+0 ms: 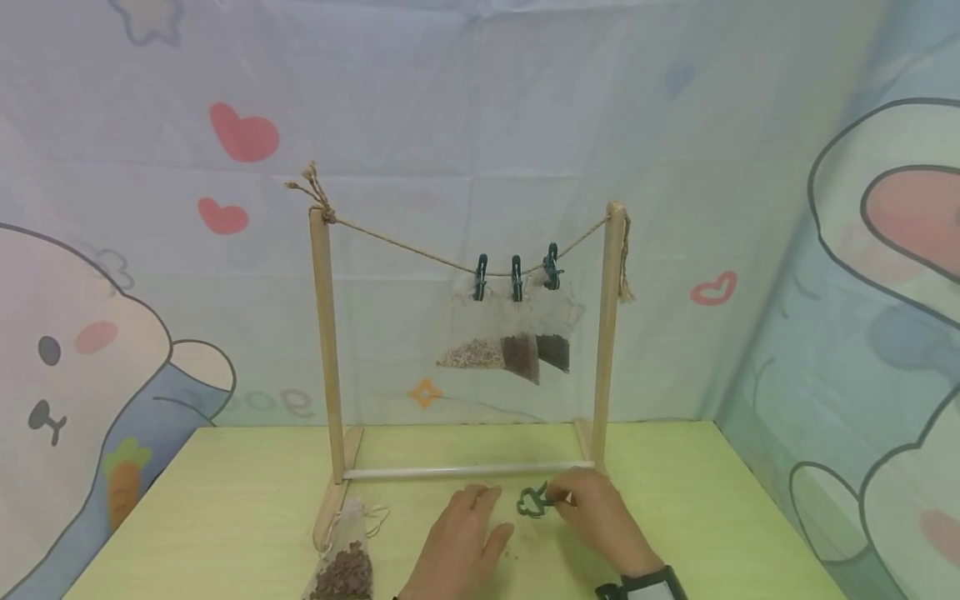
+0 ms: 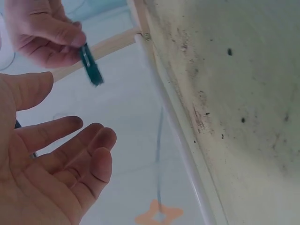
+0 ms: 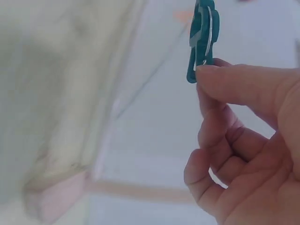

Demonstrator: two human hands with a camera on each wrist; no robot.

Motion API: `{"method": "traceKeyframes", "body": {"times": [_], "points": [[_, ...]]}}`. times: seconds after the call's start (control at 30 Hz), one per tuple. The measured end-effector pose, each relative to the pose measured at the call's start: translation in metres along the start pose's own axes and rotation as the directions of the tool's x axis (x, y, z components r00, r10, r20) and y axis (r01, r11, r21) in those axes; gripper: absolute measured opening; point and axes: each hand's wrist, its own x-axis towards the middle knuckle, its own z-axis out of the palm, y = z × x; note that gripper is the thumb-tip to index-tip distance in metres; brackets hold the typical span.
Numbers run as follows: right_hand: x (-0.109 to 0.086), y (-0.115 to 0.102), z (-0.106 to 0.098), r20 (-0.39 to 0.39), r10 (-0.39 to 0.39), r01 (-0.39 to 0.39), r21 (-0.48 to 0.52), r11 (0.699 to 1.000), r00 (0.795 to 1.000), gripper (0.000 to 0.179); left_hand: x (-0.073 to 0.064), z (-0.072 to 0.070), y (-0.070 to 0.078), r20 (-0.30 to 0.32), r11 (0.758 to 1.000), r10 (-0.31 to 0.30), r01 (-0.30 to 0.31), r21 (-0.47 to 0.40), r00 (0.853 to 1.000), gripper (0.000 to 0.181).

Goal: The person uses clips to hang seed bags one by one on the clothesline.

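My right hand (image 1: 597,515) pinches a dark green spring clip (image 1: 532,502) by one end, between thumb and fingers. The clip (image 3: 203,40) points away from the fingertips in the right wrist view, with nothing in its jaws. My left hand (image 1: 459,542) is held just left of it, fingers relaxed and apart, holding nothing. In the left wrist view its palm (image 2: 33,178) faces the clip without touching it. A mesh drawstring bag (image 1: 345,571) of brown pieces lies on the table left of my left hand, cut off by the frame's lower edge.
Behind the hands stands a wooden frame (image 1: 324,333) with a sagging rope (image 1: 405,245). Three green clips (image 1: 517,278) on the rope hold pouches (image 1: 472,352) of pale and dark contents. A white crossbar (image 1: 465,472) runs low between the posts. Dark crumbs (image 2: 243,120) dot the tabletop.
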Motion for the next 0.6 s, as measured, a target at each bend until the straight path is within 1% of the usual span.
{"method": "traceKeyframes", "body": {"times": [0.1,0.17,0.2,0.27,0.37,0.43,0.57,0.6], "points": [[0.001,-0.016,-0.001,-0.012,-0.077,0.077,0.024,0.997,0.997,0.019,0.002,-0.002,0.002,-0.02,1.0,-0.01,0.009,-0.021,1.0,0.051],[0.001,-0.025,0.001,-0.042,-0.138,0.139,0.029,0.99,0.99,0.018,0.002,-0.003,0.003,-0.024,0.999,-0.014,0.013,-0.029,1.0,0.054],[0.001,-0.028,0.001,-0.06,-0.171,0.173,0.032,0.984,0.984,0.018,0.003,-0.003,0.003,-0.022,0.999,-0.014,0.013,-0.034,1.0,0.055],[0.001,-0.032,0.004,-0.113,-0.243,0.248,0.029,0.968,0.963,0.019,0.004,-0.004,0.003,-0.012,0.999,-0.02,0.019,-0.037,1.0,0.056],[0.001,-0.034,0.008,-0.159,-0.319,0.326,0.021,0.945,0.934,0.02,0.004,-0.004,0.001,-0.011,0.999,-0.018,0.017,-0.041,1.0,0.054],[0.001,-0.034,0.011,-0.166,-0.34,0.348,0.026,0.937,0.926,0.02,0.004,-0.003,0.001,-0.019,0.999,-0.014,0.014,-0.042,1.0,0.051],[0.001,-0.035,0.013,-0.166,-0.318,0.331,0.055,0.942,0.933,0.019,0.003,-0.003,-0.002,-0.036,0.999,0.008,-0.009,-0.049,0.999,0.044],[0.001,-0.035,0.014,-0.167,-0.305,0.319,0.066,0.945,0.938,0.019,0.003,-0.003,-0.002,-0.037,0.999,0.011,-0.013,-0.051,0.999,0.043]]}}
